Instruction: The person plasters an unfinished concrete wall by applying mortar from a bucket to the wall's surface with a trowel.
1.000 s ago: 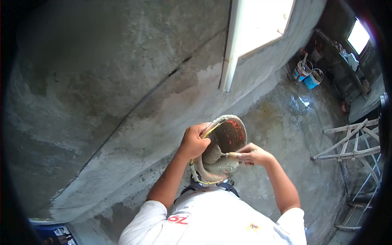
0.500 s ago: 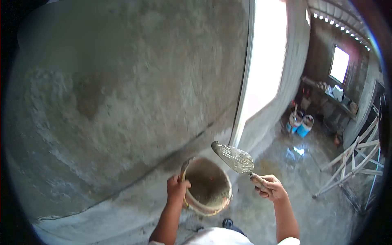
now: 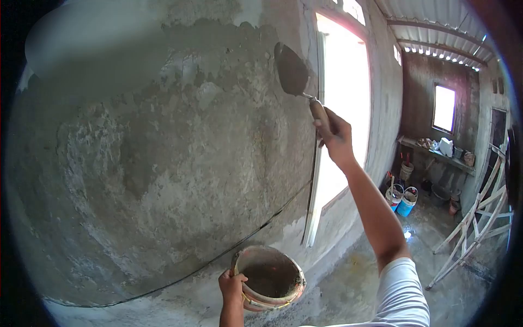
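My right hand (image 3: 335, 134) is raised and closed round the wooden handle of a trowel (image 3: 293, 71). The trowel's dark blade overlaps the grey wall (image 3: 218, 125) beside the window, tip pointing up and left. Low in front of me, my left hand (image 3: 232, 284) grips the rim of a bucket (image 3: 272, 302) at its left side. Grey, wet-looking mortar (image 3: 267, 277) shows inside the tilted bucket. Patches of rough, darker plaster cover much of the wall, with a ragged upper edge.
A bright window (image 3: 346, 103) opens right of the wall. Two blue-and-white buckets (image 3: 407, 201) stand on the floor farther back, below a cluttered shelf (image 3: 436, 150). At the right is a wooden trestle frame (image 3: 471, 223). A dark line (image 3: 256, 229) runs along the wall's lower part.
My right hand has lifted the trowel from beside the bucket up to the wall near the window. The view has tilted upward, and the bucket stays in my left hand.
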### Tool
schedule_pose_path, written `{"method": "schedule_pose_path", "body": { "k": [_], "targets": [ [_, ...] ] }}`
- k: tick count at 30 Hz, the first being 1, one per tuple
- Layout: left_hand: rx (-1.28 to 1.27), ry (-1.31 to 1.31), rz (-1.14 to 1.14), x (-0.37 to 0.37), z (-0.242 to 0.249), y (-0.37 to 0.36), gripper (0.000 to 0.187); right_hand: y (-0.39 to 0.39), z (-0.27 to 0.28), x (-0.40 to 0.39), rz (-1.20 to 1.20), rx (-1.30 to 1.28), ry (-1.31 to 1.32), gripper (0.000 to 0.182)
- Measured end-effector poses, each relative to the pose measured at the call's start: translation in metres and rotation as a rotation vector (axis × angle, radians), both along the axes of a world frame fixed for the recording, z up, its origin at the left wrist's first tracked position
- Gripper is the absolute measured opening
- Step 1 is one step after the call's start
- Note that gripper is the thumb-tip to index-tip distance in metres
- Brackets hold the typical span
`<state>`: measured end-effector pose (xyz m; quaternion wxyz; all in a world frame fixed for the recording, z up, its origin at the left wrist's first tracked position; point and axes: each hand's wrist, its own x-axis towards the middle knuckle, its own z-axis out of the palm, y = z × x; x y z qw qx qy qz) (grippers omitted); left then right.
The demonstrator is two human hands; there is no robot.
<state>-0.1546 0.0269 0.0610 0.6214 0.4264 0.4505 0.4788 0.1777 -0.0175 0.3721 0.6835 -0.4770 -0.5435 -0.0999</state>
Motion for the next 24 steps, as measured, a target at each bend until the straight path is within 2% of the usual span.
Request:
{"method": "schedule_pose_path", "body": {
  "k": [1, 2, 4, 7, 8, 9, 12, 15, 17, 19, 20, 22, 24],
  "targets": [
    [-0.026, 0.007, 0.006, 0.003, -0.004, 0.0, 0.028, 0.015, 0.005, 0.004, -0.177, 0.082, -0.141, 0.044],
    [-0.017, 0.0, 0.007, 0.005, -0.008, 0.0, 0.028, 0.03, 0.008, 0.011, -0.176, 0.091, -0.148, 0.044],
    [-0.025, 0.018, 0.022, 0.01, -0.018, -0.001, 0.025, 0.055, 0.014, 0.021, -0.605, 0.32, -0.499, 0.044],
    [-0.011, 0.074, 0.02, 0.009, -0.04, -0.004, 0.021, 0.082, 0.016, 0.026, -0.696, 0.256, -0.523, 0.05],
    [-0.055, 0.084, 0.011, 0.008, -0.044, -0.004, 0.026, 0.104, 0.012, 0.043, -0.773, 0.184, -0.575, 0.058],
    [-0.048, 0.078, 0.015, 0.008, -0.043, -0.005, 0.026, 0.115, 0.011, 0.05, -0.772, 0.195, -0.578, 0.058],
    [-0.045, 0.063, 0.059, 0.003, -0.054, -0.01, 0.021, 0.133, -0.016, 0.057, -0.798, -0.029, -0.627, 0.073],
    [-0.019, 0.139, 0.1, -0.005, -0.068, -0.011, 0.022, 0.134, -0.06, 0.063, -0.667, 0.081, -0.712, 0.075],
    [-0.083, 0.14, 0.107, -0.007, -0.064, -0.016, 0.022, 0.126, -0.077, 0.066, -0.586, 0.046, -0.653, 0.07],
    [0.022, 0.134, 0.164, -0.011, -0.058, -0.019, 0.022, 0.11, -0.068, 0.058, -0.58, 0.235, -0.722, 0.063],
    [0.009, 0.122, 0.153, -0.017, -0.083, -0.007, 0.024, 0.105, -0.057, 0.053, -0.577, 0.236, -0.722, 0.063],
    [0.011, 0.197, 0.183, -0.017, -0.071, -0.013, 0.025, 0.102, -0.02, 0.039, -0.589, 0.3, -0.5, 0.061],
    [0.021, 0.267, 0.215, -0.016, -0.061, -0.014, 0.025, 0.125, 0.003, 0.048, -0.614, 0.256, -0.515, 0.062]
  ]
}}
